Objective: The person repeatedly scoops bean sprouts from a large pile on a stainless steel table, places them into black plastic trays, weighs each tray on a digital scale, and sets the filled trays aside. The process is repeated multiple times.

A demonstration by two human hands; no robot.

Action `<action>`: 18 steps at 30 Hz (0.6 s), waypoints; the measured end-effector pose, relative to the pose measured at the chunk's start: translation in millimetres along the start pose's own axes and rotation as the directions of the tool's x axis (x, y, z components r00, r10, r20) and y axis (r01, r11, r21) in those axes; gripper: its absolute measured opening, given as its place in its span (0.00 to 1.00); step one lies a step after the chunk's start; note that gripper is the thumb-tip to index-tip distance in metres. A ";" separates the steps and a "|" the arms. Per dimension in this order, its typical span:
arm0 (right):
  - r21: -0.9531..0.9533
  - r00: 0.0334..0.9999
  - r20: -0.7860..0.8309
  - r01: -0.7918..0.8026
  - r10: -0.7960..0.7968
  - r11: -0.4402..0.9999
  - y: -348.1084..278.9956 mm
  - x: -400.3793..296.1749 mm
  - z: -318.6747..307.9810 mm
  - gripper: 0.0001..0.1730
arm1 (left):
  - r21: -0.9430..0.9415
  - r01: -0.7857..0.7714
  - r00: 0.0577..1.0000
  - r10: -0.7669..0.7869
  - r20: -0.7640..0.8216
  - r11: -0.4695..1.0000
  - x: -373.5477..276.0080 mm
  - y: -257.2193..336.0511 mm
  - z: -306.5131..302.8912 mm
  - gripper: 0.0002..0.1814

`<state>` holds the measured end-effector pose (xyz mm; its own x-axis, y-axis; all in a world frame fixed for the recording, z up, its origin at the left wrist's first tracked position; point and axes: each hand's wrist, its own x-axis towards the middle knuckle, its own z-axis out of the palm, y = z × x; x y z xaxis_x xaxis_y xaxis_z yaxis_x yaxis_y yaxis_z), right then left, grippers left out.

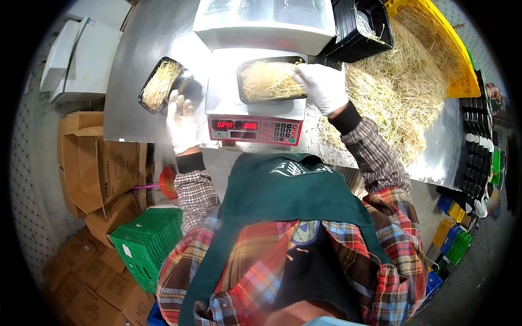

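Observation:
A black plastic tray of bean sprouts (271, 80) sits on the steel platform of a digital scale (255, 131) with lit red digits. My right hand (324, 87), in a white glove, is at this tray's right end, its fingertips at the sprouts; whether they pinch any is hidden. A second filled black tray (160, 84) lies tilted in view on the metal table to the left. Just below and right of it is my left hand (182, 122), gloved, palm up with fingers slightly curled, holding nothing visible. A large heap of loose sprouts (391, 89) lies right of the scale.
A white foam box (265, 36) stands behind the scale, beside nested empty black trays (355, 30). A yellow crate (461, 53) tips sprouts onto the metal table (126, 93). Cardboard boxes (104, 167) and a green crate (149, 242) are at lower left, off the table.

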<state>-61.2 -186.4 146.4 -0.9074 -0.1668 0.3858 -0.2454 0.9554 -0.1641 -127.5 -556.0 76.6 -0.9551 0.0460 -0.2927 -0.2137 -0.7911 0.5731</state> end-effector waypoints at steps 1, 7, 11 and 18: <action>-0.002 0.999 0.051 -0.013 0.014 1.000 -6.2 6.3 2.6 0.11 | 0.024 -0.002 1.000 0.002 -0.013 1.000 -0.9 -3.5 7.2 0.15; 0.654 0.915 0.061 -0.338 0.399 0.676 3.6 3.2 -11.2 0.12 | 0.296 -0.073 0.996 0.055 0.067 0.952 -28.6 -14.6 39.6 0.16; 0.859 0.888 0.307 -0.413 0.343 0.302 -22.0 -31.5 -19.4 0.31 | 0.545 -0.132 0.975 0.008 0.224 0.828 -60.0 -59.3 65.6 0.11; 0.922 0.676 0.321 -0.383 0.663 -0.056 22.3 -80.5 40.7 0.20 | 0.786 -0.301 0.884 -0.152 0.443 0.540 -86.0 -115.5 129.6 0.34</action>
<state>-7.5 -161.6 74.7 -0.8860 0.4422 -0.1395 0.0464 -0.2148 -0.9756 -47.3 -389.5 134.8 -0.9023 0.4312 -0.0072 0.0106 0.0388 0.9992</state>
